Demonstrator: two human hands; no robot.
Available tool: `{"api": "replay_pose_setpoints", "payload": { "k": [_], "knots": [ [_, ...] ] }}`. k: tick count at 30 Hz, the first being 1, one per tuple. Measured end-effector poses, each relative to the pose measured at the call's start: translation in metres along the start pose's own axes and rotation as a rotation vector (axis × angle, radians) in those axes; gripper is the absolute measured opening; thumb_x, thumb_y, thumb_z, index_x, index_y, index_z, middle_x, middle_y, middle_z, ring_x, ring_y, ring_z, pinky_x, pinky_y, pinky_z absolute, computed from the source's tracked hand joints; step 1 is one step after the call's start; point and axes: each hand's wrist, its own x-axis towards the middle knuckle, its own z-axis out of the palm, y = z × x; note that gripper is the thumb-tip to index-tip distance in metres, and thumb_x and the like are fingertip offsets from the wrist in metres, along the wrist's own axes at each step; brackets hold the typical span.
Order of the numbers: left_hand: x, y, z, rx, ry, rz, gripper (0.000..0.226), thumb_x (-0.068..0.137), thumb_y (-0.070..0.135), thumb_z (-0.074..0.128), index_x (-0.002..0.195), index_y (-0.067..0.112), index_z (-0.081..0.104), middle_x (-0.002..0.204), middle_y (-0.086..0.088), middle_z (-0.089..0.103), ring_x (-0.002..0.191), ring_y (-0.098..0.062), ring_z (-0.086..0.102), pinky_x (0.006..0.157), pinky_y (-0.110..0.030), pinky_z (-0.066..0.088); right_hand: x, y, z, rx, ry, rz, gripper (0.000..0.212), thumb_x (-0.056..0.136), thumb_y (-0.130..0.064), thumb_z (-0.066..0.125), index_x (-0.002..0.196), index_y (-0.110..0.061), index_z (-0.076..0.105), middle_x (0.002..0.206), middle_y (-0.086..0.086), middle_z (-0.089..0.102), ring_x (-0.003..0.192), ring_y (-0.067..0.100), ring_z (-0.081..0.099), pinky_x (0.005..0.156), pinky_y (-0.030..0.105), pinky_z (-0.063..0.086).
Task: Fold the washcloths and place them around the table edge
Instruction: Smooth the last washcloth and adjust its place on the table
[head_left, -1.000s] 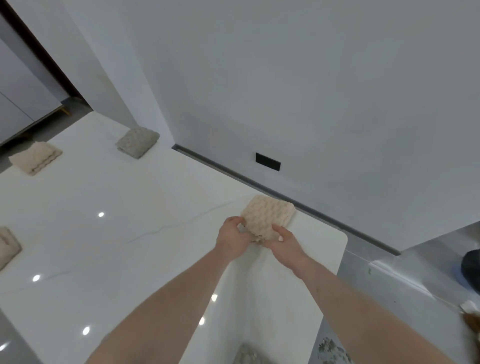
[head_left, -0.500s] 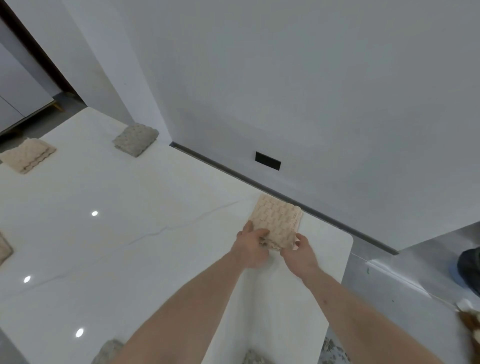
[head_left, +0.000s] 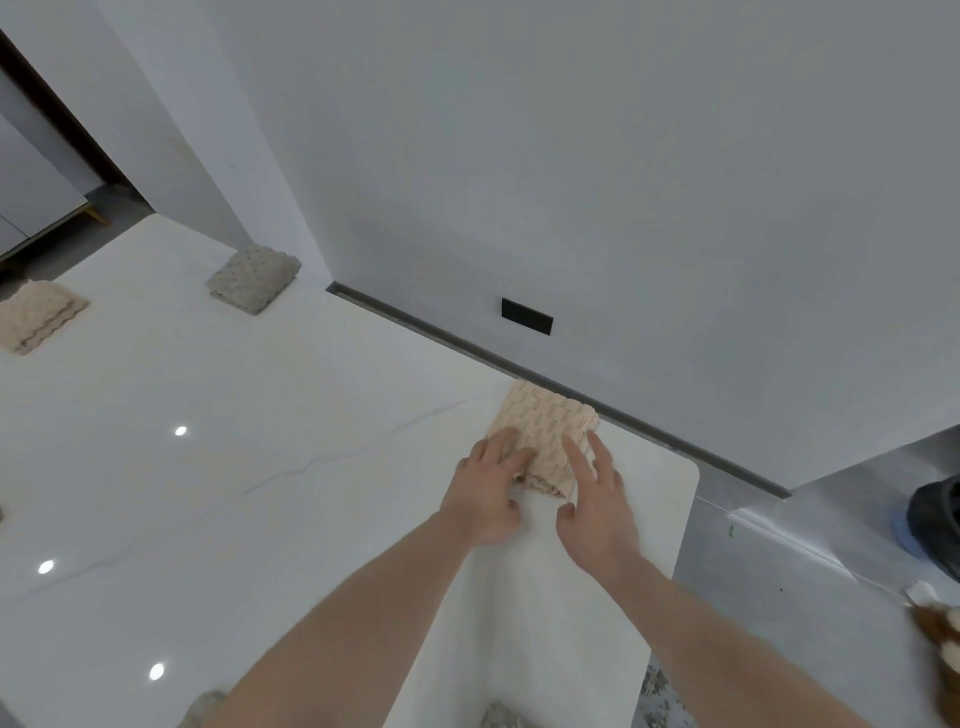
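Left grip (head_left: 485, 488): fingers straight and apart, lying flat on the near-left corner of the folded beige washcloth (head_left: 545, 436), pressing not pinching. Right grip (head_left: 597, 499): also spread flat, fingertips on the cloth's near-right edge, thumb off on the worktop (head_left: 260, 467). Nothing clamped in either.

Cloth sits directly under and just beyond both grips, at the far-right corner of the white worktop, close to the wall-side edge. Looks placed, getting a final pat-down.

Far left of the left grip, well apart: another folded beige washcloth (head_left: 36, 322) at the worktop's far end, then a folded grey washcloth (head_left: 254, 278) near the wall corner.

Handling, my read: light, soft, thick waffle-knit, no stiffness, not fragile. Layers likely spring open if released carelessly; the glossy worktop probably lets the stack slide under a sideways push. Press straight down to set it. If repositioning, pinch through all layers at the near scalloped edge or opposite corners, not the top layer alone.
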Motion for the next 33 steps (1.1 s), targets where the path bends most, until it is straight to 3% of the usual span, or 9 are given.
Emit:
{"api": "replay_pose_setpoints", "payload": {
  "k": [2, 4, 7, 10, 17, 23, 27, 31, 33],
  "knots": [
    [0.000, 0.002, 0.003, 0.109, -0.133, 0.029, 0.085, 0.083, 0.012, 0.057, 0.159, 0.029, 0.023, 0.168, 0.005, 0.006, 0.154, -0.023, 0.006, 0.122, -0.041, 0.020, 0.000, 0.009, 0.003, -0.208, -0.181, -0.058, 0.087, 0.086, -0.010, 0.052, 0.159, -0.034, 0.011, 0.166, -0.013, -0.008, 0.148, 0.017, 0.018, 0.111, 0.039, 0.039],
    [0.001, 0.003, 0.003, 0.147, -0.258, 0.005, 0.087, 0.088, 0.016, 0.056, 0.162, 0.028, 0.012, 0.170, 0.007, -0.002, 0.156, -0.022, 0.000, 0.125, -0.043, 0.015, 0.001, 0.017, 0.004, -0.300, -0.372, 0.005, 0.087, 0.088, -0.015, 0.052, 0.160, -0.029, 0.004, 0.166, -0.012, -0.011, 0.153, 0.017, 0.004, 0.119, 0.043, 0.027],
    [0.006, 0.005, -0.003, 0.119, -0.371, -0.060, 0.085, 0.092, 0.021, 0.055, 0.162, 0.033, 0.008, 0.169, 0.013, -0.009, 0.156, -0.020, -0.006, 0.125, -0.049, 0.015, 0.005, 0.015, -0.001, -0.308, -0.483, 0.070, 0.091, 0.087, -0.016, 0.052, 0.160, -0.029, 0.000, 0.166, -0.012, -0.012, 0.154, 0.019, 0.001, 0.121, 0.045, 0.021],
    [0.005, 0.011, -0.016, 0.080, -0.375, -0.103, 0.077, 0.091, 0.017, 0.052, 0.159, 0.036, 0.023, 0.169, 0.011, -0.007, 0.157, -0.022, -0.003, 0.125, -0.048, 0.016, 0.010, 0.002, -0.009, -0.214, -0.455, 0.109, 0.086, 0.086, -0.019, 0.053, 0.159, -0.027, 0.010, 0.167, -0.007, 0.001, 0.152, 0.023, 0.015, 0.119, 0.041, 0.028],
    [-0.103, 0.002, -0.002, -0.218, -0.034, -0.040, 0.062, 0.088, 0.019, 0.055, 0.148, 0.033, 0.045, 0.166, 0.009, 0.020, 0.151, -0.019, 0.020, 0.121, -0.035, 0.027, -0.081, -0.029, -0.003, -0.007, -0.284, 0.102, 0.079, 0.090, -0.021, 0.057, 0.158, -0.028, 0.016, 0.166, -0.005, 0.006, 0.147, 0.024, 0.028, 0.115, 0.036, 0.033],
    [-0.265, -0.097, 0.019, -0.120, -0.103, -0.219, 0.066, 0.087, 0.026, 0.058, 0.149, 0.039, 0.040, 0.167, 0.014, 0.011, 0.151, -0.018, 0.018, 0.119, -0.035, 0.030, -0.212, -0.049, 0.034, 0.101, -0.253, 0.171, 0.074, 0.091, -0.024, 0.057, 0.155, -0.037, 0.022, 0.164, -0.016, 0.005, 0.149, 0.018, 0.022, 0.111, 0.038, 0.039],
    [-0.354, -0.155, 0.029, -0.038, -0.124, -0.315, 0.068, 0.083, 0.041, 0.052, 0.150, 0.035, 0.040, 0.166, 0.004, 0.017, 0.151, -0.024, 0.020, 0.120, -0.035, 0.027, -0.289, -0.060, 0.073, -0.012, -0.273, 0.268, 0.068, 0.090, -0.026, 0.056, 0.152, -0.036, 0.030, 0.164, -0.012, 0.009, 0.149, 0.019, 0.021, 0.116, 0.038, 0.027],
    [-0.399, -0.181, 0.044, 0.025, -0.221, -0.331, 0.069, 0.084, 0.034, 0.052, 0.152, 0.033, 0.036, 0.162, 0.000, 0.024, 0.146, -0.026, 0.028, 0.116, -0.034, 0.034, -0.338, -0.069, 0.100, -0.041, -0.383, 0.299, 0.068, 0.091, -0.023, 0.053, 0.153, -0.031, 0.027, 0.164, -0.005, 0.010, 0.149, 0.025, 0.020, 0.117, 0.040, 0.030],
    [-0.409, -0.183, 0.047, 0.016, -0.303, -0.329, 0.076, 0.082, 0.043, 0.047, 0.155, 0.033, 0.030, 0.164, 0.001, 0.022, 0.147, -0.026, 0.028, 0.119, -0.034, 0.029, -0.350, -0.072, 0.102, -0.054, -0.422, 0.300, 0.069, 0.093, -0.022, 0.053, 0.155, -0.026, 0.023, 0.165, -0.004, 0.005, 0.149, 0.025, 0.023, 0.113, 0.035, 0.035]
  ]
}}
